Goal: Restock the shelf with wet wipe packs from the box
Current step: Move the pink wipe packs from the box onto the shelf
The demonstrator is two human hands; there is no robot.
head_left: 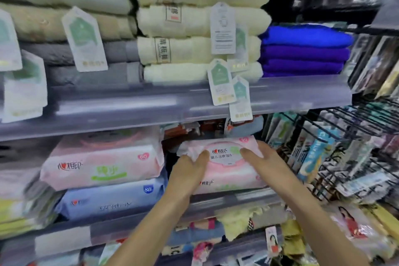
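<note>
Head view. A pink wet wipe pack (224, 166) lies flat at the front of the middle shelf (248, 198), its long side facing outward. The pack is a soft, pillow-shaped plastic pouch, pale pink, with a white oval lid label on its upper face carrying a red logo and dark printed characters; a green patch sits at the right of that label, and a second red logo shows on the front face. A crimped seam closes its left end.

The left hand (187, 170) grips the pack's left end, thumb pressed on top beside the oval label and fingers wrapped under the front edge. The right hand (263, 157) lies over the pack's right end, thumb pressed on top at the label's right edge; its fingers are hidden behind the pack. Both hands are closed on the pack, neither spread.

Left of the pack, just beside the left hand, a second pink pack (101, 162) rests on a blue pack (110, 198). Above the pack, the upper shelf (151, 108) bears stacked cream towels (198, 45) with hanging paper tags (222, 82), and blue towels (304, 49). Right of the pack, a black wire rack (349, 147) holds hanging packets, blurred.
</note>
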